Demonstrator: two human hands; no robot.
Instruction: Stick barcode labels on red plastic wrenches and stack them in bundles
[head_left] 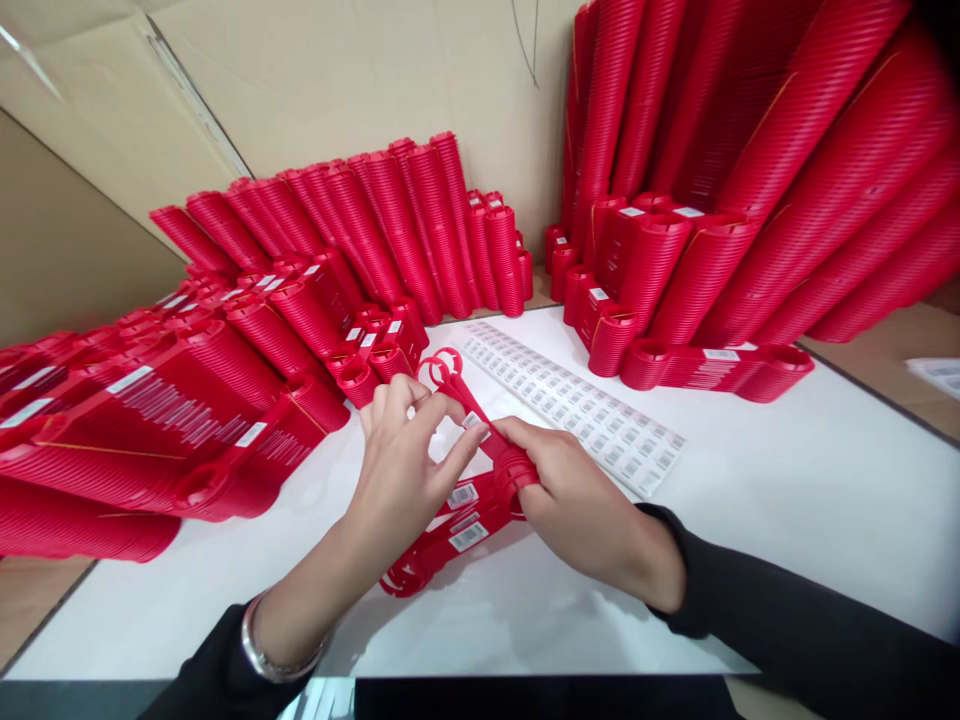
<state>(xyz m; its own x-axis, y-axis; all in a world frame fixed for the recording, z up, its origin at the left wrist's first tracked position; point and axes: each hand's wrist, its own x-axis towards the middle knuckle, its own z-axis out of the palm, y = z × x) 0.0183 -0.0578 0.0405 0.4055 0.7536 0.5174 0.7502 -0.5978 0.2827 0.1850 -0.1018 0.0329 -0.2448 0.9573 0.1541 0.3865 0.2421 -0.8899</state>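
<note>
My right hand [577, 495] is closed round one end of several flat red plastic strips with ring-shaped ends [517, 470], fanned out over the white table. Bent in a pinch, the thumb and forefinger of my left hand [409, 455] are at a small white barcode sticker [474, 422] on the uppermost strip. The strip's far rings [442, 366] show just beyond my left fingers. Lower strips in the same bunch carry barcode stickers [468, 537] of their own, and their near ends lie close to the tabletop.
A sheet of barcode stickers [577, 405] lies on the white table [787, 500] beyond my right hand. Banded stacks of red strips [247, 385] crowd the left side, with more stacks [390, 220] along the back. Tall stacks [810, 190] lean at the right; cardboard [360, 80] stands behind.
</note>
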